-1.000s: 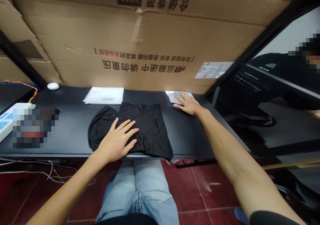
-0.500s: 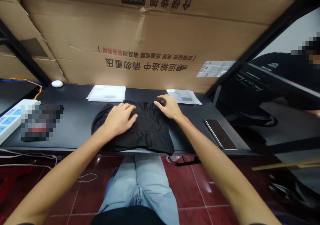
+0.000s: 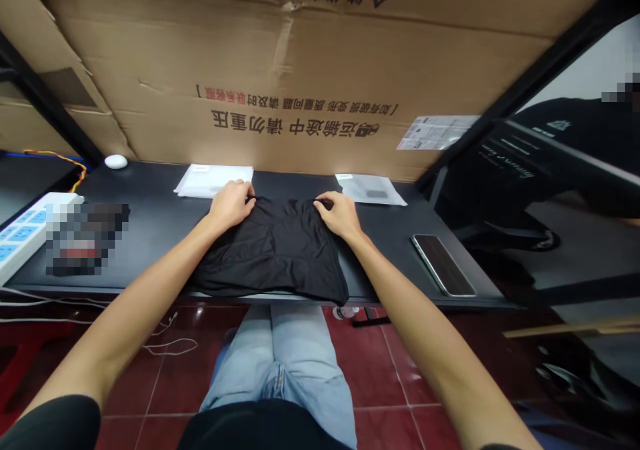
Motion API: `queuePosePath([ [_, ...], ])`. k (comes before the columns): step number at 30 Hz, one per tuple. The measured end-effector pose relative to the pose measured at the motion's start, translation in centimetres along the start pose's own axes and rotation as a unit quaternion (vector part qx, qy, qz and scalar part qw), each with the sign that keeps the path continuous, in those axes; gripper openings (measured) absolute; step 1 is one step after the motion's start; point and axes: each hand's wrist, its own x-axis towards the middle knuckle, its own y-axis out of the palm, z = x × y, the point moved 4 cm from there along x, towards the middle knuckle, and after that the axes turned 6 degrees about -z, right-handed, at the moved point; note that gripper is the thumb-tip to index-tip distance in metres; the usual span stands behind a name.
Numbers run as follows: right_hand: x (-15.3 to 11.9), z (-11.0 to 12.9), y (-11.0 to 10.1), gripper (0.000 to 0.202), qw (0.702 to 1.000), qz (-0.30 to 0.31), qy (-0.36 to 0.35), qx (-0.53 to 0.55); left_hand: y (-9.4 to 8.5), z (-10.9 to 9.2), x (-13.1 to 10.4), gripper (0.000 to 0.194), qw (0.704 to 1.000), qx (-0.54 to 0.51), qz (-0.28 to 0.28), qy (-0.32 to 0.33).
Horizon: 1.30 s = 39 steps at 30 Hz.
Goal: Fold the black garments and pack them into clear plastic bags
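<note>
A black cloth garment (image 3: 277,250) lies spread on the dark table, its lower edge reaching the table's front and one corner hanging slightly over it. Its exact kind is hard to make out. At its far left corner my left hand (image 3: 233,205) pinches the fabric between thumb and fingers. My right hand (image 3: 337,211) grips the far right corner in the same way. Behind the hands lie two flat translucent packets, the left packet (image 3: 215,180) near my left hand and the right packet (image 3: 373,189) just beyond my right.
A phone (image 3: 443,265) lies at the table's right. On the left are a power strip (image 3: 35,230), a blurred-out dark item (image 3: 85,240) and a white rounded object (image 3: 115,162). Cardboard (image 3: 300,57) walls the back. A person in black (image 3: 555,157) is at the right.
My left hand has moved up from the cloth's left side to its far left corner and closed there. My right fingers have closed on the far right corner. The cloth's left side now lies straighter.
</note>
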Motion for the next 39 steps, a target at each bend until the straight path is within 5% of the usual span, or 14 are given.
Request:
queuePosePath([
  [11,-3.0,0.8,-4.0,0.034,0.991,-0.003,-0.021,0.131,-3.4,0.8,-2.1,0.009,0.993,-0.099,-0.027,0.057],
  [25,-10.2,2.6,-7.7,0.035,0.963,0.133,-0.234,0.016,-6.1,-1.2,-9.6,0.033,0.949,-0.077,0.105,0.287],
  [30,-8.8,4.5,-8.7,0.047,0.971,0.119,-0.209,0.006,-7.3,-2.6,-9.2,0.046,0.965,-0.073,0.075,0.242],
  [35,-7.9,8.1,-5.5,0.069,0.948,0.218,-0.233,-0.002,-4.8,-4.1,-8.9,0.067,0.967,-0.023,0.112,0.229],
  [39,-8.8,8.2,-3.1,0.078,0.938,0.257,-0.229,-0.038,-2.4,-3.0,-9.9,0.07,0.966,0.021,0.144,0.214],
])
